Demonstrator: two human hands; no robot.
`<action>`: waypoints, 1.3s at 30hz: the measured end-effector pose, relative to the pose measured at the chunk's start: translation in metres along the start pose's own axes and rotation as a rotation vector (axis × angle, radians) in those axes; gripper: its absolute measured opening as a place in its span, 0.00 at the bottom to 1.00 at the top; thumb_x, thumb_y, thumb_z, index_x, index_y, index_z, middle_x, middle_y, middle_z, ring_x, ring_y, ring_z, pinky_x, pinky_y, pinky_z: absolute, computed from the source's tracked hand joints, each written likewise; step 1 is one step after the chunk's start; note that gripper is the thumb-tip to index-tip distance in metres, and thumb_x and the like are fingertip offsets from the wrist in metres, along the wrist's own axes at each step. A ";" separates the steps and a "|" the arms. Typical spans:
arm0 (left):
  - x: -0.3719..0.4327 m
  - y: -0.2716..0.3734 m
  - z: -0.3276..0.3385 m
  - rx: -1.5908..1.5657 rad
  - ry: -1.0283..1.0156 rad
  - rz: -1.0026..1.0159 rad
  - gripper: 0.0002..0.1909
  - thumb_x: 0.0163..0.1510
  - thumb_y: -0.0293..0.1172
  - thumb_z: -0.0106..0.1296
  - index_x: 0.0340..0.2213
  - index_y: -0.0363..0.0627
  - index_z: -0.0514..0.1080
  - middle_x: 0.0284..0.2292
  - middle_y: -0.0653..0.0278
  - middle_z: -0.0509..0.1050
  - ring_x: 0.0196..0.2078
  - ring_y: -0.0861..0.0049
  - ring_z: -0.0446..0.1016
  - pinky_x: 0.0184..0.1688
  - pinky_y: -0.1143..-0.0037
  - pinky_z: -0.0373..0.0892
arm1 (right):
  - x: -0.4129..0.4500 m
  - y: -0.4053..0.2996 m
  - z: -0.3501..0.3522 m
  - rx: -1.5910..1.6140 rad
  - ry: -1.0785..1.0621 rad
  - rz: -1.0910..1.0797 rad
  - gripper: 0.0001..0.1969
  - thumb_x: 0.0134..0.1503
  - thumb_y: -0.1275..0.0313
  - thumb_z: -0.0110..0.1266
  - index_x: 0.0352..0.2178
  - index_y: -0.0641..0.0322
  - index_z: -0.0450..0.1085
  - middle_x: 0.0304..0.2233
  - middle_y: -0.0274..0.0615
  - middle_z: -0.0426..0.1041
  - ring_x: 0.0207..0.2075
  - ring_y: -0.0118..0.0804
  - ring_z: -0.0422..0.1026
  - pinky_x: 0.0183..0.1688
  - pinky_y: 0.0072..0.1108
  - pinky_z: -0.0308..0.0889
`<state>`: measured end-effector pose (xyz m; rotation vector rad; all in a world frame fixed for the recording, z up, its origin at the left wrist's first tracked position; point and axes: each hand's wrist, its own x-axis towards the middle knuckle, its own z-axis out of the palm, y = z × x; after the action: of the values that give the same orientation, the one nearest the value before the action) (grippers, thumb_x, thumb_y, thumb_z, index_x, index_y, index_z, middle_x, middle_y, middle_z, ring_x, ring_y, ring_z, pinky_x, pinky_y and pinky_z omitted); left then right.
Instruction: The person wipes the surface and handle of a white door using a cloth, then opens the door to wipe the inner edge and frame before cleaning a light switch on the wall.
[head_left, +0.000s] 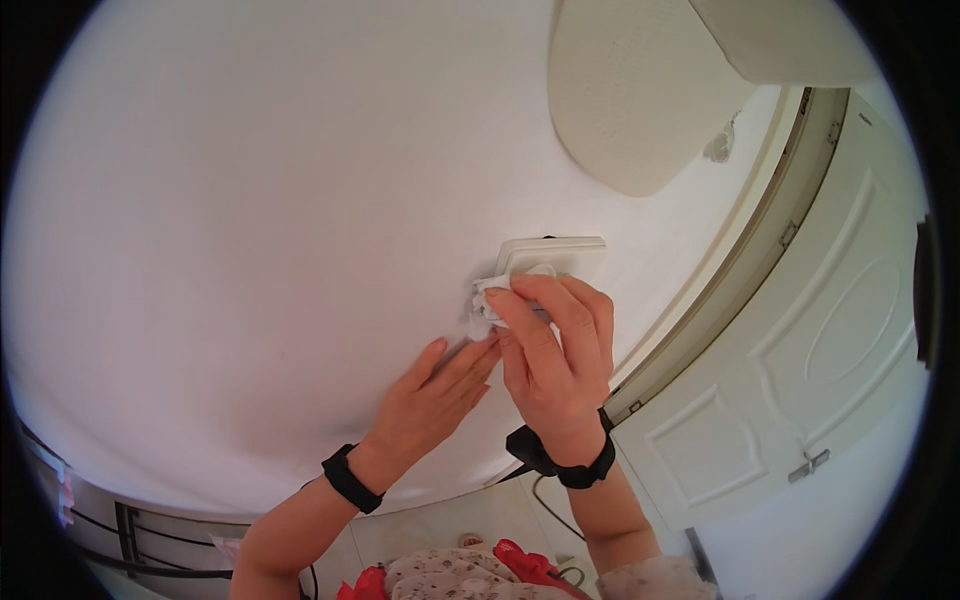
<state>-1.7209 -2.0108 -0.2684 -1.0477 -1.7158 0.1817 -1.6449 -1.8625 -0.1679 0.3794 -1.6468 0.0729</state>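
My right hand (562, 352) pinches a crumpled white wipe (493, 291) against the left and lower part of a white wall-mounted switch or socket box (555, 253). The fingers and the wipe hide much of the box's front. Below and to its left, my left hand (435, 390) rests on the white wall (247, 247), its fingers stretched towards the box and its thumb apart. Nothing is held in it, and its fingertips come close to the right hand. Whether the two hands touch, I cannot tell. Each wrist wears a black strap.
A cream-coloured panel or cover (637, 90) juts out at the upper right. To the right, a white panelled door (825, 315) with a metal handle (809, 466) stands beside its frame (720, 300). A black metal rack (127, 532) is at the lower left, above pale floor tiles (420, 525).
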 end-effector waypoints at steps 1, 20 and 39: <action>0.000 -0.002 -0.001 -0.025 0.011 -0.001 0.33 0.66 0.52 0.49 0.67 0.53 0.66 0.72 0.75 0.58 0.74 0.80 0.54 0.74 0.59 0.47 | 0.001 0.002 0.000 -0.010 -0.030 -0.054 0.17 0.44 0.86 0.65 0.39 0.66 0.81 0.44 0.45 0.78 0.43 0.48 0.77 0.41 0.31 0.75; 0.004 -0.014 -0.008 0.128 -0.062 -0.029 0.36 0.66 0.55 0.45 0.71 0.58 0.59 0.75 0.79 0.49 0.77 0.83 0.44 0.76 0.62 0.42 | 0.026 0.006 0.007 -0.019 -0.041 -0.032 0.22 0.41 0.88 0.65 0.41 0.63 0.81 0.44 0.42 0.77 0.44 0.48 0.73 0.38 0.29 0.74; 0.006 -0.002 0.019 0.074 0.022 -0.013 0.32 0.58 0.59 0.58 0.60 0.62 0.71 0.62 0.86 0.66 0.68 0.87 0.55 0.65 0.42 0.53 | -0.011 0.022 0.004 0.004 -0.129 -0.055 0.18 0.42 0.86 0.64 0.39 0.65 0.81 0.40 0.41 0.75 0.42 0.45 0.74 0.36 0.26 0.75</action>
<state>-1.7379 -2.0010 -0.2707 -0.9807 -1.6837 0.2226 -1.6546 -1.8413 -0.1752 0.4402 -1.7628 0.0107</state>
